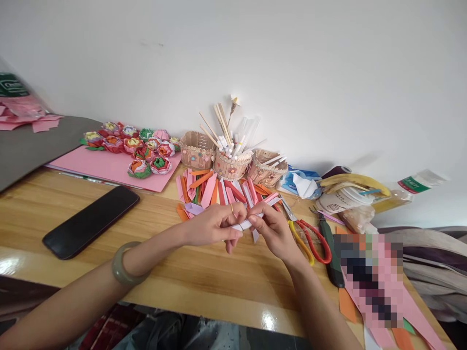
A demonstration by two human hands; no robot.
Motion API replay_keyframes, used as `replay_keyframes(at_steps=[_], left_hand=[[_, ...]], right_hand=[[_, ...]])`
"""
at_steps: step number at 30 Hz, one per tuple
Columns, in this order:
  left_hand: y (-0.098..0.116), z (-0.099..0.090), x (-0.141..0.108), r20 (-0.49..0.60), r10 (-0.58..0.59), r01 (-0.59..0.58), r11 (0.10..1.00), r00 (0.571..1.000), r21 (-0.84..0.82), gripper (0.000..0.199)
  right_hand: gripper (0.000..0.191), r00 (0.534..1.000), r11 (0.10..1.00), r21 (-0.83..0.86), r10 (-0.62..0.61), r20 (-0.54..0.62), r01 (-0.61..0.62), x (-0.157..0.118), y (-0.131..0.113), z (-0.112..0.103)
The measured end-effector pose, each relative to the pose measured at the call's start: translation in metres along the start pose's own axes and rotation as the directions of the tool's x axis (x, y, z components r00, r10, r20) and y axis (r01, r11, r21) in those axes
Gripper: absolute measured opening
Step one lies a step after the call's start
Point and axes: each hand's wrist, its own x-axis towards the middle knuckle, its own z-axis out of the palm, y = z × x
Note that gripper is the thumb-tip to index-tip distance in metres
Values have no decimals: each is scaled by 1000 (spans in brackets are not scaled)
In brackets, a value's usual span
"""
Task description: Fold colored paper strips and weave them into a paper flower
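Your left hand [208, 225] and right hand [273, 233] meet over the counter [171, 277], in front of the heap of folded paper. Both hands are nearly closed, thumbs and fingers pinching one small pale paper strip [243, 225] between them. The strip is held clear of the counter; its exact folds are partly hidden by your fingers. You wear a bangle [119, 265] on the left wrist and a ring on the left hand.

Just beyond your hands lies the heap of folded paper [209, 188], in pink, orange, red, white and lilac. Behind it three baskets stand in a row: the left basket [196, 151], the middle basket [233, 166], which holds sticks [223, 125], and the right basket [263, 171], with a few white sticks inside.

To your left, paper flowers [140, 147] sit grouped, most of them on a pink sheet [87, 163]. A black phone [91, 221] lies nearer to you, face blank. To your right, scissors with red handles [321, 245] lie beside a yellow-handled tool [302, 244] and a dark green tool [331, 257]. A lidded cup [337, 200] lies tipped behind them, touching a banana [359, 182].
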Motion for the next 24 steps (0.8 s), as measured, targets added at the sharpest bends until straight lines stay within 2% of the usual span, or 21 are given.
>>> replay_keyframes(at_steps=[4, 8, 12, 17, 24], left_hand=[[-1, 6, 4, -183, -101, 103, 995, 978, 0, 16], [-12, 8, 9, -290, -47, 87, 988, 956, 127, 16], [-17, 9, 12, -300, -99, 139, 983, 949, 117, 10], [-9, 10, 13, -305, -178, 202, 978, 935, 51, 10], [-16, 13, 17, -328, -171, 190, 982, 929, 24, 11]], right_hand=[[21, 995, 986, -157, 50, -81, -62, 2, 2, 0], [23, 986, 959, -254, 94, -136, -127, 2, 1, 1], [23, 987, 961, -243, 105, -119, -132, 2, -1, 4], [23, 989, 956, -262, 110, -96, -132, 3, -3, 5], [20, 996, 976, -201, 75, -54, -84, 3, -7, 6]])
